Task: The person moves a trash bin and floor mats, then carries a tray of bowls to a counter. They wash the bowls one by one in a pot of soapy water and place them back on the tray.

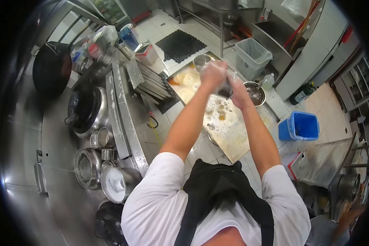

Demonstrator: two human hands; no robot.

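Note:
Both my hands are close together over a metal panel [238, 141] coated in whitish foam with brown patches. My left hand [214, 75] is closed and smeared by motion, with something whitish and translucent around its fingers. Just right of it and lower, my right hand [239, 96] has its fingers curled. A small dark thing [224, 91] shows between the hands, too blurred to name. Beyond my left hand stands a metal container [200, 60]. Beside my right hand is a round metal pot [256, 97] of dark liquid with a utensil in it.
On the left runs a steel counter [55, 139] with several pots and a lidded cooker [88, 108]. Metal slatted filters [145, 80] lean against it. A grey bin [253, 57], a blue bin [301, 126] and a black mat [180, 45] are on the tiled floor.

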